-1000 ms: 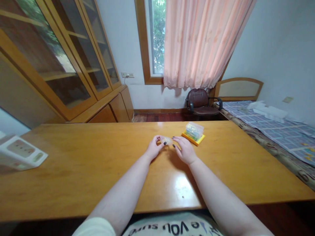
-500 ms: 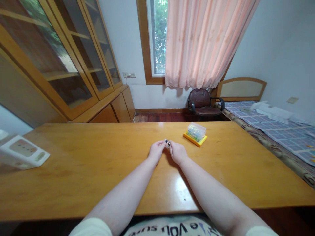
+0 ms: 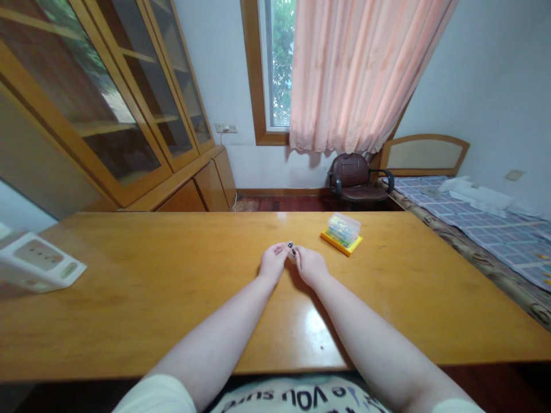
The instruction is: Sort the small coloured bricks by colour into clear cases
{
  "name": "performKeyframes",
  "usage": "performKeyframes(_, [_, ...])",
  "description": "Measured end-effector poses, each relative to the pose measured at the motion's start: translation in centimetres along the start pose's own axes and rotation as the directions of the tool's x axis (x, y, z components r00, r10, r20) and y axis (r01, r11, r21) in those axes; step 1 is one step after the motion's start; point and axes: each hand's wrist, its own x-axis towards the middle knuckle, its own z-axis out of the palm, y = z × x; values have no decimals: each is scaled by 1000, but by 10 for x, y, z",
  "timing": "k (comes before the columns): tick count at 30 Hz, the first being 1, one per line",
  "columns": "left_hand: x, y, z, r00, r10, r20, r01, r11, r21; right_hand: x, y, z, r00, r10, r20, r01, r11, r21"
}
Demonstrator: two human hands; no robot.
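Above the middle of the wooden table (image 3: 181,298), my left hand (image 3: 272,265) and my right hand (image 3: 311,267) meet at the fingertips. Thumb and fingers are pinched together on both. Small dark, shiny spots show at the tips, perhaps painted nails. Something tiny and pale seems to sit between the fingers, too small and too covered to name. Beyond my right hand, a clear plastic box (image 3: 344,226) with small colourful contents rests on a yellow tray-like base (image 3: 337,244).
At the table's left edge stands a white device (image 3: 47,261) with a rounded panel. Behind the table are a glass-door cabinet (image 3: 129,120), a brown armchair (image 3: 355,178) and a pink curtain (image 3: 344,74). A bed (image 3: 469,223) lies along the right side.
My fingertips have shifted very slightly against each other, the dark spots now sitting a little differently. The view has tilted a touch; the box and tray have stayed put.
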Motion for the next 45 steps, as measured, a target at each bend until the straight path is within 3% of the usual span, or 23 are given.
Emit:
performKeyframes(5, [-1,-1,0,1000,30,-1,-30,1000,-2,0,-4,4,991,122,-53,-122,992,11])
performKeyframes(11, [8,-3,-6,994,45,98,-42,998,-39,10,25,9,971,225,-79,-184,917,354])
performKeyframes(15, [13,0,-11,979,144,145,-163,978,132,14,28,12,970,239,-54,-200,900,388])
performKeyframes(21, [6,16,-18,892,318,322,-446,740,503,14,23,16,975,221,0,-204,902,381])
performKeyframes(26, [-2,21,-14,821,309,480,-559,609,563,16,32,17,958,286,-26,-256,892,372])
performKeyframes(30, [-2,20,-15,796,349,494,-601,552,578,15,34,18,955,292,-57,-237,861,450])
performKeyframes(32, [0,18,-16,817,373,441,-576,583,573,15,34,18,954,285,-93,-202,842,501])
performKeyframes(34, [5,14,-18,859,361,363,-508,689,517,14,33,18,946,290,-141,-171,822,544])
performKeyframes(38, [15,4,-18,939,231,254,-280,944,176,11,33,13,934,239,-266,-29,792,610])
performKeyframes(42, [18,0,-16,968,121,221,-106,991,-79,5,27,6,940,-51,-337,217,854,474])
performKeyframes(45, [15,1,-16,967,79,241,-51,991,-121,3,21,2,946,-137,-294,227,927,299])
